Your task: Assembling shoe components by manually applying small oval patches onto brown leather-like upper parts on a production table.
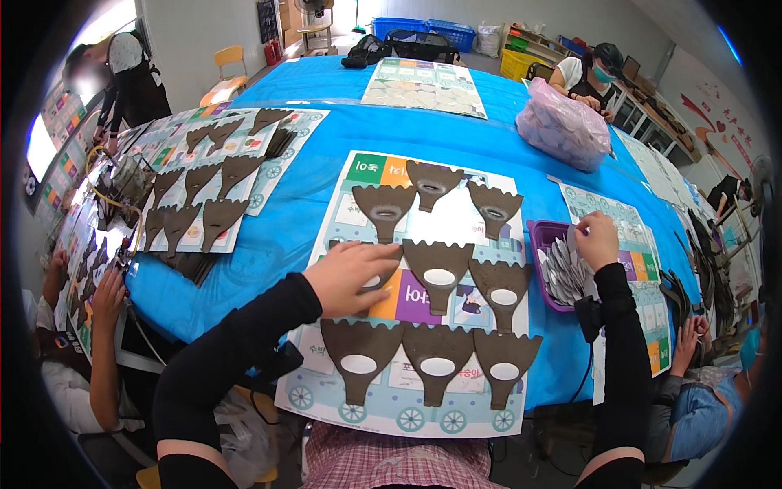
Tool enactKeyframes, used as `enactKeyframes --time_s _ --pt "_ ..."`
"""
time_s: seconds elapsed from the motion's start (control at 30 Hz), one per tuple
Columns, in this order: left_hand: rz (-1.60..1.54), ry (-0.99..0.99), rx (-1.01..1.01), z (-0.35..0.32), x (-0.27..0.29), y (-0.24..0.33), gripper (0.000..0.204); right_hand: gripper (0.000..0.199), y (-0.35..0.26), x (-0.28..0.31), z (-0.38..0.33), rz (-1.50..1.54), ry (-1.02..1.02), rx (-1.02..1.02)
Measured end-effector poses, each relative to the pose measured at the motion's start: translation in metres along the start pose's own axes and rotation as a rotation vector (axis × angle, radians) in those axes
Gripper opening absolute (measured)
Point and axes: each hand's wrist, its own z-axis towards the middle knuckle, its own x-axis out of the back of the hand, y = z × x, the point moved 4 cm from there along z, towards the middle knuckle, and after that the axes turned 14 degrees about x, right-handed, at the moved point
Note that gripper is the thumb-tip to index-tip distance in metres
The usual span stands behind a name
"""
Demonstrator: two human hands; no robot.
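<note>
My left hand (354, 277) lies flat with its fingers stretched over a dark brown fan-shaped piece with a scalloped top, partly hiding it and its white oval. My right hand (599, 240) pinches a white oval piece at the edge of a purple basket (533, 244) that holds a heap of white oval pieces (564, 270). Rows of brown pieces lie on a printed sheet (301, 391) before me. White ovals (438, 367) sit on the nearer two rows. The farther brown pieces (383, 208) show only dull greyish oval marks.
More brown pieces (221, 222) rest on printed sheets at the left. A pink plastic bag (564, 126) stands at the far right of the blue table cover (318, 85). Co-workers sit or stand at both sides and across the table. Beyond it are blue crates (450, 34).
</note>
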Motion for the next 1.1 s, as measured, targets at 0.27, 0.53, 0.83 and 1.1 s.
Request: enactKeyframes --time_s 0.27,0.53,0.83,1.1 --pt "-0.301 0.059 0.148 0.046 0.005 -0.045 0.054 0.012 -0.155 0.052 0.082 0.952 0.117 0.022" --pt "-1.403 -0.026 0.381 0.064 0.032 -0.070 0.038 0.014 -0.286 0.031 0.135 0.952 0.175 0.560" --pt "-0.598 0.250 0.488 0.062 0.011 -0.092 0.031 0.025 -0.257 -0.063 0.151 1.420 -0.151 -0.085" --pt "-0.079 0.162 0.172 0.028 -0.033 -0.055 0.048 0.029 -0.264 -0.117 0.157 1.122 -0.321 0.089"
